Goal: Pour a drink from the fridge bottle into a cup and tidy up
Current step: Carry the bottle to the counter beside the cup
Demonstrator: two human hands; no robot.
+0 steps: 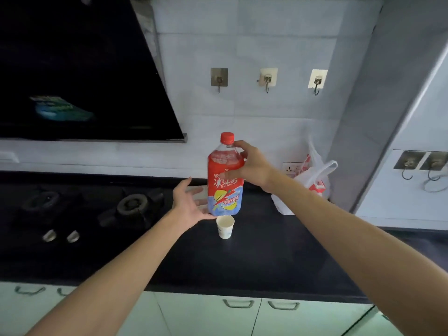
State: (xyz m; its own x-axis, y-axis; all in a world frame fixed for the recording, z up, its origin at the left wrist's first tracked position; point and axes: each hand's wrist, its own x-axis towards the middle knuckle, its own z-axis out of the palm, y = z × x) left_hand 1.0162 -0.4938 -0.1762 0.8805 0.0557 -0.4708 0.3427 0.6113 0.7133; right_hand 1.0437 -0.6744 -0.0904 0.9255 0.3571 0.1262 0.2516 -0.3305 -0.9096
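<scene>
Btwn L hand [188,204] & R hand [252,166]: upright capped bottle [225,197].

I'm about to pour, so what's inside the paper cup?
The cup shows only its pale inner wall, with no drink visible. Its very bottom cannot be made out from this angle.

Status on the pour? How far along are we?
Done: the bottle is out, upright at the counter behind the paper cup. In hand: the right hand grips its upper body, and the left hand is open by its base. Left: the red cap is on and the cup looks empty, so uncapping, pouring and tidying remain.
</scene>
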